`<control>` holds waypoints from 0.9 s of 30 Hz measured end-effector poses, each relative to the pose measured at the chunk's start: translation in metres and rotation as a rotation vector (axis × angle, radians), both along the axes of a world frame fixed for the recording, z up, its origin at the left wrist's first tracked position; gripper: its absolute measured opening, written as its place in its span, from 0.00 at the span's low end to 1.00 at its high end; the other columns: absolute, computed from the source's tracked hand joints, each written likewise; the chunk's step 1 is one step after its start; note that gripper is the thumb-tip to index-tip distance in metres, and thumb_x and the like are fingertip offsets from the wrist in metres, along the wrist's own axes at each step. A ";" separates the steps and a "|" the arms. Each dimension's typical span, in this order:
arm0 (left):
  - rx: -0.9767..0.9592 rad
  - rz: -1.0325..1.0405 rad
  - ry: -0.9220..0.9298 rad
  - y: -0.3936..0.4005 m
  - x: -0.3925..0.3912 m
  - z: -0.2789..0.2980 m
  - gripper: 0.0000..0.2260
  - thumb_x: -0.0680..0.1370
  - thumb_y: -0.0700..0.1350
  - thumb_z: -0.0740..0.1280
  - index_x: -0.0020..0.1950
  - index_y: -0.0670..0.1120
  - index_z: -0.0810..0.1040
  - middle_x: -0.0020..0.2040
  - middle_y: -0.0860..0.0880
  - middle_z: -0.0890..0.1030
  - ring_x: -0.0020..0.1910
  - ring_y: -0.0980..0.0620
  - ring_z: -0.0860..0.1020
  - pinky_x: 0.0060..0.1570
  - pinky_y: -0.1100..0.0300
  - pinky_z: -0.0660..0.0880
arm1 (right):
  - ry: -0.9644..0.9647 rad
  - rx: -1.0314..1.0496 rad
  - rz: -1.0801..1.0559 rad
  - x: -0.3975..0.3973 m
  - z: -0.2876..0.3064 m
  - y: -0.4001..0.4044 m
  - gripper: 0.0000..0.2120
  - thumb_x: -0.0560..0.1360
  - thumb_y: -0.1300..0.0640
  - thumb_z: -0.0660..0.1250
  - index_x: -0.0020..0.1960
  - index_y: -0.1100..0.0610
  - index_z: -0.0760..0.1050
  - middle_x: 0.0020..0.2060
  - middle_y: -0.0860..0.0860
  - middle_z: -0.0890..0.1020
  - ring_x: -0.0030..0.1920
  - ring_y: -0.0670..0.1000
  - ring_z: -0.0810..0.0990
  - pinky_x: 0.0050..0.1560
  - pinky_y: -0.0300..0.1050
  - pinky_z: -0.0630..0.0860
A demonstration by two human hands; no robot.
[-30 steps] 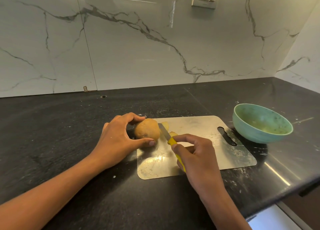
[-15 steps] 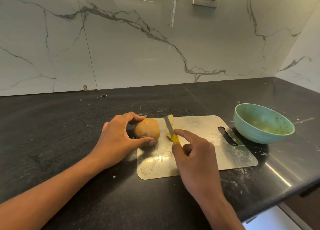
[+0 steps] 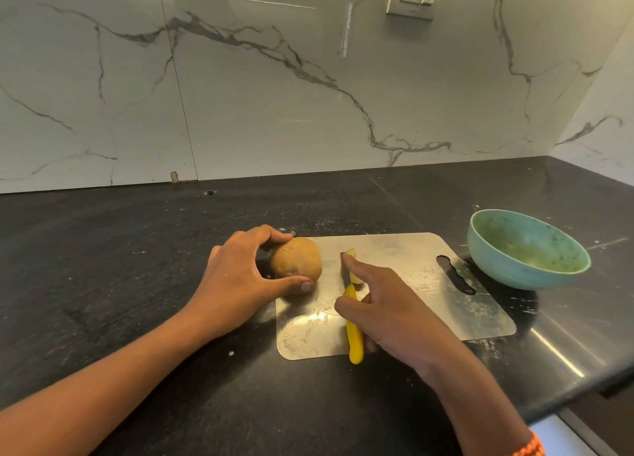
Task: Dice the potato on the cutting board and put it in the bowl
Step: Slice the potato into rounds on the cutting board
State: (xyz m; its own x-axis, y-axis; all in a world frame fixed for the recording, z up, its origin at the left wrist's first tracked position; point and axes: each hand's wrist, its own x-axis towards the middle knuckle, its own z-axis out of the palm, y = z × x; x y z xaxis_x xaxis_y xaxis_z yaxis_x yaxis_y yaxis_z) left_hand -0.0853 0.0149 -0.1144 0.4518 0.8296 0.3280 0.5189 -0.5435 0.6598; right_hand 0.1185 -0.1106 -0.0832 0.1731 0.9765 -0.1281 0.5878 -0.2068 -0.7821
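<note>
step: slicing begun; one pale cut potato slice (image 3: 353, 266) lies just right of the blade, nothing diced yet
potato: round brown potato (image 3: 297, 258) gripped by left hand (image 3: 240, 277) at left edge of shiny metal cutting board (image 3: 411, 249)
knife: yellow-handled small knife (image 3: 353, 321) held by right hand (image 3: 394, 311), forefinger laid along the blade, tip down on board
bowl: teal round bowl (image 3: 497, 249) on dark stone bench (image 3: 137, 266), just right of board
next: blade to be reset against the potato for another slice

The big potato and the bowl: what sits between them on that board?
In the head view, the knife and a cut slice, then bare cutting board.

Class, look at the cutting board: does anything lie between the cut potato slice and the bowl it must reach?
Nothing visible blocks it. The slice lies beside the knife held by the right hand. From there to the bowl there is only bare cutting board with its handle slot, then dark counter.
</note>
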 end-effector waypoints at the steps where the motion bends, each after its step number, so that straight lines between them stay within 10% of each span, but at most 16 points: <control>1: 0.000 -0.001 0.000 0.000 0.000 0.000 0.34 0.59 0.80 0.69 0.61 0.70 0.72 0.57 0.74 0.72 0.60 0.70 0.71 0.69 0.42 0.71 | 0.030 -0.012 0.000 0.002 0.001 -0.001 0.36 0.77 0.49 0.69 0.80 0.37 0.58 0.56 0.44 0.75 0.33 0.44 0.80 0.33 0.36 0.76; 7: -0.006 -0.008 0.001 0.000 0.000 -0.001 0.35 0.58 0.83 0.67 0.61 0.70 0.72 0.57 0.73 0.71 0.60 0.67 0.71 0.69 0.42 0.71 | 0.134 -0.113 -0.025 0.004 0.008 -0.002 0.33 0.79 0.47 0.69 0.80 0.38 0.59 0.56 0.42 0.72 0.49 0.46 0.77 0.35 0.31 0.74; 15: -0.007 -0.014 -0.003 0.000 -0.001 -0.001 0.32 0.59 0.81 0.69 0.59 0.71 0.72 0.57 0.72 0.72 0.60 0.68 0.71 0.69 0.42 0.71 | 0.239 0.001 -0.094 0.002 0.004 -0.002 0.31 0.80 0.49 0.68 0.79 0.36 0.61 0.46 0.46 0.77 0.40 0.47 0.78 0.33 0.37 0.78; 17: -0.004 -0.011 -0.001 0.001 -0.001 -0.001 0.32 0.59 0.81 0.69 0.59 0.72 0.72 0.57 0.73 0.72 0.60 0.69 0.71 0.69 0.42 0.71 | 0.103 0.131 -0.153 -0.003 -0.001 -0.003 0.29 0.81 0.48 0.67 0.79 0.39 0.62 0.44 0.46 0.83 0.33 0.46 0.81 0.35 0.38 0.80; 20: -0.005 -0.010 0.000 0.001 -0.001 -0.002 0.32 0.58 0.82 0.68 0.59 0.73 0.71 0.57 0.74 0.71 0.59 0.70 0.70 0.69 0.42 0.71 | -0.226 0.245 -0.221 -0.015 -0.004 -0.007 0.28 0.82 0.41 0.63 0.80 0.41 0.60 0.61 0.43 0.82 0.50 0.45 0.82 0.54 0.43 0.81; 27: 0.001 -0.014 -0.013 -0.002 -0.002 0.001 0.32 0.58 0.80 0.70 0.59 0.71 0.73 0.57 0.73 0.73 0.60 0.70 0.70 0.68 0.42 0.71 | -0.567 0.424 -0.221 -0.047 0.001 -0.020 0.29 0.84 0.47 0.57 0.83 0.45 0.53 0.38 0.42 0.76 0.39 0.45 0.77 0.39 0.41 0.75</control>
State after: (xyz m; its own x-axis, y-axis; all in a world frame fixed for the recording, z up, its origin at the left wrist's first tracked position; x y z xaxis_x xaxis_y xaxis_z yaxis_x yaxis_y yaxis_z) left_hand -0.0870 0.0134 -0.1134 0.4596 0.8228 0.3345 0.5026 -0.5514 0.6658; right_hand 0.0714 -0.1305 -0.0820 0.2989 0.8573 0.4193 0.9048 -0.1149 -0.4100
